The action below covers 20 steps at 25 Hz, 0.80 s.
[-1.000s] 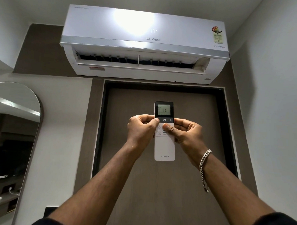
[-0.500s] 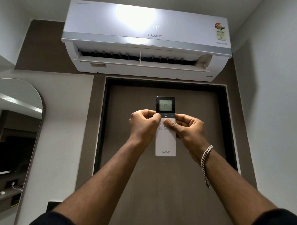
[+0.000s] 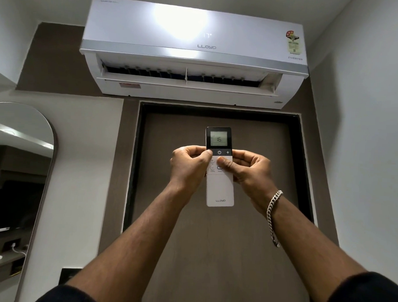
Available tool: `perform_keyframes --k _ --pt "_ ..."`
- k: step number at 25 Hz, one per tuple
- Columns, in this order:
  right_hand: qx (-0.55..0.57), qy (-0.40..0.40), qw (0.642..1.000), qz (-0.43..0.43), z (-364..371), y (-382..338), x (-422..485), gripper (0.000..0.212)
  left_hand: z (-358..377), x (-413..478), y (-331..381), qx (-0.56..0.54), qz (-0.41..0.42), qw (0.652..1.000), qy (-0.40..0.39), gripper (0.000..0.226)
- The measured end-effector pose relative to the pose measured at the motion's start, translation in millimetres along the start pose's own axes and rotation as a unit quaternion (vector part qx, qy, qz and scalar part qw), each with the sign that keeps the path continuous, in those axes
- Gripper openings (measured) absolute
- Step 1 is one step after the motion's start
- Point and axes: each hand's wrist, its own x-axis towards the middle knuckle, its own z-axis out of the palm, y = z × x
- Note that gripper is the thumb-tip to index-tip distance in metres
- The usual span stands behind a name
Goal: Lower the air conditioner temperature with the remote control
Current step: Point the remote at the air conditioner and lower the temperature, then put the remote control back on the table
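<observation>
A white remote control (image 3: pixel 219 188) with a black top and a lit screen reading 16 is held upright in front of me, pointed at the white wall air conditioner (image 3: pixel 194 36) above. My left hand (image 3: pixel 188 166) grips its left edge, thumb on the button at the upper left of the keypad. My right hand (image 3: pixel 247 171) grips the right edge, its thumb lying on the middle buttons. The air conditioner's louvre is open and its front panel shows 17.
A brown door (image 3: pixel 212 242) in a dark frame fills the wall behind the remote. An arched mirror (image 3: pixel 16 177) stands on the left wall. A white wall (image 3: pixel 364 158) runs close on the right. A chain bracelet (image 3: pixel 273 213) hangs on my right wrist.
The remote's screen went from 17 to 16. The view has tilted slightly, so hands and remote sit a little higher in frame. Both hands keep the same grip.
</observation>
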Motion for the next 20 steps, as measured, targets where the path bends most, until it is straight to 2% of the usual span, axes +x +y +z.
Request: perform_keyframes --k 6,12,15,20 --pt "0.026 0.024 0.998 0.061 -8.8 22.0 -27.6 0.043 1.1 -26.5 -19.7 0.008 -0.044 0.997 -0.057 0.025" --pt "-0.021 0.104 0.969 0.224 -54.5 104.9 -130.0 0.041 37.6 -116.3 -109.5 0.003 -0.191 0.974 -0.125 0.020" --pt "-0.066 0.152 0.930 0.328 -97.8 151.8 -209.7 0.028 75.5 -190.7 -177.1 0.030 -0.282 0.941 -0.183 0.020" --pt "-0.141 0.261 0.816 0.496 -182.0 213.7 -371.1 0.027 145.0 -352.6 -273.4 0.072 -0.427 0.847 -0.309 0.023"
